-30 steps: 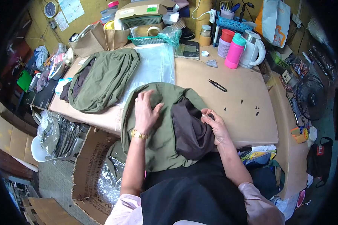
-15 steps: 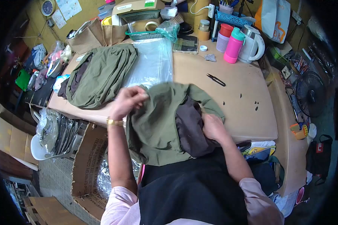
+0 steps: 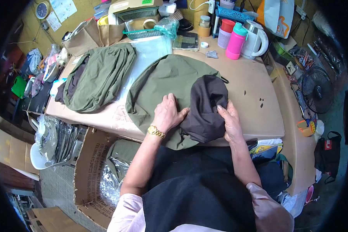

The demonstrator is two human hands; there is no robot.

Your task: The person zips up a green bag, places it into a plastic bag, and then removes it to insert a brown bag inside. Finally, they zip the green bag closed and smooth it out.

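A round, olive-green cloth piece (image 3: 164,79) lies spread on the table before me. A dark brown cloth pouch (image 3: 207,108) bulges from its right side, crumpled. My left hand (image 3: 168,115), with a gold watch (image 3: 156,132) on the wrist, presses on the green cloth, thumb apart and reaching toward the pouch. My right hand (image 3: 231,120) grips the pouch's right edge, thumb on top and fingers partly hidden behind. The dark thread snips (image 3: 225,80) are mostly covered by the cloth; only one end shows.
More folded olive-green cloth (image 3: 100,77) lies at the left over clear plastic sheets (image 3: 149,58). A pink bottle (image 3: 236,44) and a kettle (image 3: 254,40) stand at the back right. An open carton (image 3: 85,174) holding plastic-wrapped goods sits below the table's left front edge.
The green cloth, held bunched up before, now lies flatter on the table, covering most of the snips. My left hand came down and right onto it; the brown pouch is pulled further out.
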